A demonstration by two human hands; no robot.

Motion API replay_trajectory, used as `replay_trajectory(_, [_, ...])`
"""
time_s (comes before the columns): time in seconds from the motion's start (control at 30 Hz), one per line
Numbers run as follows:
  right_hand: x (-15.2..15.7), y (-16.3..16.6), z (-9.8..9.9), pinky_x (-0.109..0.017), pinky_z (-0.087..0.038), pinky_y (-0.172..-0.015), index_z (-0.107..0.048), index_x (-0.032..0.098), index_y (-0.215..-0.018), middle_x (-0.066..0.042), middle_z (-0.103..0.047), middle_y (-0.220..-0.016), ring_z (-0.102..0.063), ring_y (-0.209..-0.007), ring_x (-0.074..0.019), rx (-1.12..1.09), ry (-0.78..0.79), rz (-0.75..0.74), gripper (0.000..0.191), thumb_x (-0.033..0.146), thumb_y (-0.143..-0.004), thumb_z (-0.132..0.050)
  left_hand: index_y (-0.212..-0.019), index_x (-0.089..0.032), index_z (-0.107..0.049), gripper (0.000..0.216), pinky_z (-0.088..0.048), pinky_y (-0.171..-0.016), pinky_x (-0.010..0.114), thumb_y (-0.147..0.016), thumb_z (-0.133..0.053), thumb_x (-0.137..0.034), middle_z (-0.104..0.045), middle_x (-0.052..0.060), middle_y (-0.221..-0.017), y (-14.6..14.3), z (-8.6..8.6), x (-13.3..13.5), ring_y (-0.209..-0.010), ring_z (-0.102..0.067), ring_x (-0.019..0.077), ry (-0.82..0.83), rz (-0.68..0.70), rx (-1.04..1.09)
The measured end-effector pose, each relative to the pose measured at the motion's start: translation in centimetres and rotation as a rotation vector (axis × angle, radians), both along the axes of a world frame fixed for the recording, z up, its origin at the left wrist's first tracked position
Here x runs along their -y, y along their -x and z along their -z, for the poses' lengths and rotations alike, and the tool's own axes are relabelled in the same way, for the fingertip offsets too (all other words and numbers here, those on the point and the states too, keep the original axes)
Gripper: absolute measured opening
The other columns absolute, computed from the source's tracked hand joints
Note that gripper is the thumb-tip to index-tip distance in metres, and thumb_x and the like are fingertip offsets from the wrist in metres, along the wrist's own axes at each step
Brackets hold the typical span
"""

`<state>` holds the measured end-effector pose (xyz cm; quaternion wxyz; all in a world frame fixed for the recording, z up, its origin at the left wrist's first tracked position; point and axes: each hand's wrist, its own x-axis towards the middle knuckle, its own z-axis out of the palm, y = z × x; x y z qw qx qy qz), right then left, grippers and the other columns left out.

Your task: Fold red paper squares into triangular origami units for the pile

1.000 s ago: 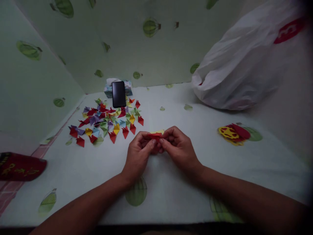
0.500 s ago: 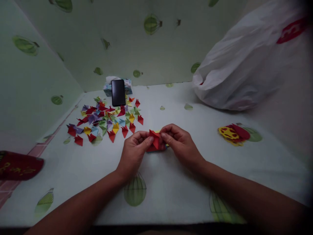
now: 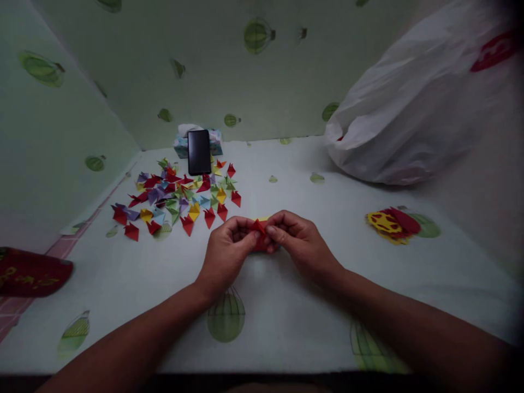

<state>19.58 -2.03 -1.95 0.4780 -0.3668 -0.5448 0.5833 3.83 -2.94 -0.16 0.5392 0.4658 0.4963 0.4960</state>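
Note:
Between my two hands is a small folded piece of red origami paper [image 3: 258,226]. My left hand [image 3: 229,243] pinches its left side with thumb and fingers. On the other side, my right hand [image 3: 297,237] is closed on it too, the thumb and fingertips pressed together. My fingers cover much of the fold. Under it, partly hidden, lies a stack of coloured paper [image 3: 264,219] with a yellow edge showing. Many small folded paper cranes [image 3: 187,225] in red, yellow, green, purple and blue lie spread out beyond my left hand.
A dark phone [image 3: 198,153] leans on a tissue box [image 3: 216,143] behind the cranes. At the back right stands a big white plastic bag [image 3: 393,125]. Yellow and red paper cut-outs [image 3: 387,224] lie at right; a red packet [image 3: 35,273] sits at the left edge.
My right fingertips have moved left, closer to my left hand, and now grip the red paper. Its raised, opened flaps look pressed together and lower than before.

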Motion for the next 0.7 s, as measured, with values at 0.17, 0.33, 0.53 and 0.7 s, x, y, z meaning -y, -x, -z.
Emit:
replay_trajectory(0.17, [0.2,-0.2,-0.2,-0.027,-0.048,-0.06,-0.064,0.018,-0.088,-0.001,-0.066,-0.076,-0.059,-0.065,-0.0126,0.192,-0.163,0.025,0.009,0.027,-0.085,-0.067,-0.082,-0.017,-0.065,0.01,-0.053,-0.067,0.024,-0.074,-0.072,-0.018,-0.068,0.0,-0.079,0.1,0.5,0.1,-0.072,-0.064,0.0125,-0.065,0.013,-0.07])
replay_trajectory(0.33, [0.6,-0.2,-0.4,-0.029,-0.045,-0.064,-0.062,0.018,-0.082,-0.003,-0.064,-0.078,-0.059,-0.071,-0.015,0.469,-0.52,0.149,0.006,0.014,-0.087,-0.061,-0.085,-0.018,-0.063,0.012,-0.052,-0.067,0.025,-0.075,-0.069,-0.017,-0.066,0.0,-0.079,0.0,0.9,0.5,-0.07,-0.061,0.0126,-0.096,0.049,-0.124])
replay_trajectory(0.53, [1.1,0.0,0.0,-0.029,-0.04,-0.059,-0.054,0.021,-0.076,-0.001,-0.055,-0.069,-0.05,-0.063,-0.0149,0.588,-0.76,0.241,0.016,0.009,-0.088,-0.053,-0.083,-0.019,-0.059,0.01,-0.048,-0.062,0.023,-0.078,-0.066,-0.016,-0.06,-0.002,-0.073,-0.1,0.6,0.8,-0.065,-0.056,0.0107,-0.106,0.035,-0.168])
replay_trajectory(0.7, [1.2,0.0,0.1,-0.03,-0.041,-0.059,-0.053,0.021,-0.075,-0.002,-0.056,-0.069,-0.052,-0.063,-0.0157,0.6,-0.779,0.261,0.018,0.012,-0.09,-0.05,-0.084,-0.019,-0.058,0.012,-0.048,-0.06,0.023,-0.078,-0.068,-0.018,-0.061,-0.002,-0.073,-0.2,0.7,0.9,-0.062,-0.057,0.0103,-0.092,0.073,-0.083])
